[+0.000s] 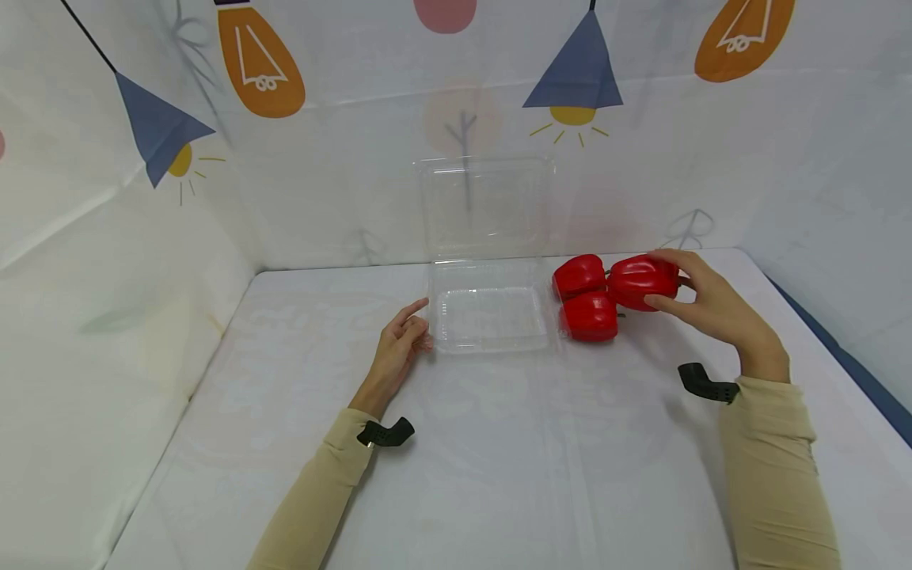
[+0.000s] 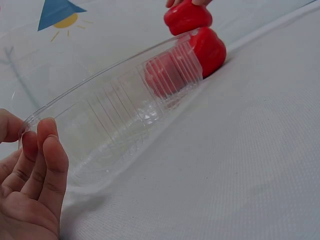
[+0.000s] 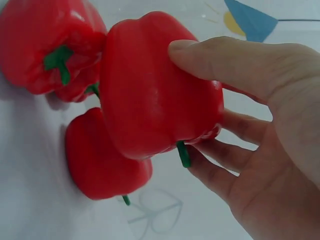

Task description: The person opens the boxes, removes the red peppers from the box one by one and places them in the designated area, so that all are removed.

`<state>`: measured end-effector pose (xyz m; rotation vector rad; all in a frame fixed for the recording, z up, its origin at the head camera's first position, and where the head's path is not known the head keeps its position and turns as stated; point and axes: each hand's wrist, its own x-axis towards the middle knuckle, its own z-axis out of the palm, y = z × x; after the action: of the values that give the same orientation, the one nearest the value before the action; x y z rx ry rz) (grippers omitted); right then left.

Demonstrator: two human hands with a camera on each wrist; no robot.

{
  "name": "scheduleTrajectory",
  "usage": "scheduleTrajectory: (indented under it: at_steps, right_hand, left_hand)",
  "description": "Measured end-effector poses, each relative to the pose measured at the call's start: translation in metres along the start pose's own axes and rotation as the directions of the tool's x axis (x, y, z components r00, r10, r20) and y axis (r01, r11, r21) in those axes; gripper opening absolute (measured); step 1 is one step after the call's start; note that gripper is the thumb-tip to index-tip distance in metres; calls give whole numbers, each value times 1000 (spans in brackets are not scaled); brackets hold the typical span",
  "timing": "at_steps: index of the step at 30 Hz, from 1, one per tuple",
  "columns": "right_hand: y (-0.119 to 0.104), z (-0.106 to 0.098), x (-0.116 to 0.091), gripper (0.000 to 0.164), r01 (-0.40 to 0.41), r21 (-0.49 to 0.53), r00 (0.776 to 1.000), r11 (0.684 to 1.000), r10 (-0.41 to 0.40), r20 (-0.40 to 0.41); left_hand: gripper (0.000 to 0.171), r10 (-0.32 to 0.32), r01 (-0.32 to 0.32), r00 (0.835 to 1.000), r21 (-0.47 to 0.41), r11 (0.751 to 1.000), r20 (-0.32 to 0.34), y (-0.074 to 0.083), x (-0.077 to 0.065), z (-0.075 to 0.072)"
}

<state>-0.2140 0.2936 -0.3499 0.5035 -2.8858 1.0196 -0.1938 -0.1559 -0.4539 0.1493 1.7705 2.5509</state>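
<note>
My right hand (image 1: pixel 701 305) grips a red bell pepper (image 3: pixel 145 85) with a green stem, thumb on one side and fingers on the other. Close by lie more red bell peppers: one (image 1: pixel 579 277) at the back, one (image 1: pixel 590 318) in front, and another (image 3: pixel 100 160) partly behind the held one in the right wrist view. A clear plastic container (image 1: pixel 492 348) stands to their left, its lid (image 1: pixel 488 206) raised. At the container's left edge, my left hand (image 1: pixel 400 340) pinches the rim, fingers curled in the left wrist view (image 2: pixel 35 185).
A white cloth covers the table (image 1: pixel 499 459). Behind it hangs a white curtain (image 1: pixel 342 182) printed with lamps and bulbs; the raised lid stands in front of it. Side curtains close off left and right. A black strap piece (image 1: pixel 705 384) sticks out from the right wrist.
</note>
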Motion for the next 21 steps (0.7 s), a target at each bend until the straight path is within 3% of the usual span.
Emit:
scheduleTrajectory:
  at_steps: [7, 21]
  right_hand:
    - [15, -5, -3, 72, -14, 13, 999, 1000, 13, 31]
    - [33, -9, -5, 82, -157, 20, 970, 987, 151, 192]
  left_hand:
    - [44, 1, -1, 1000, 3, 1000, -3, 1, 0, 0]
    - [45, -4, 4, 1000, 4, 1000, 4, 0, 0, -1]
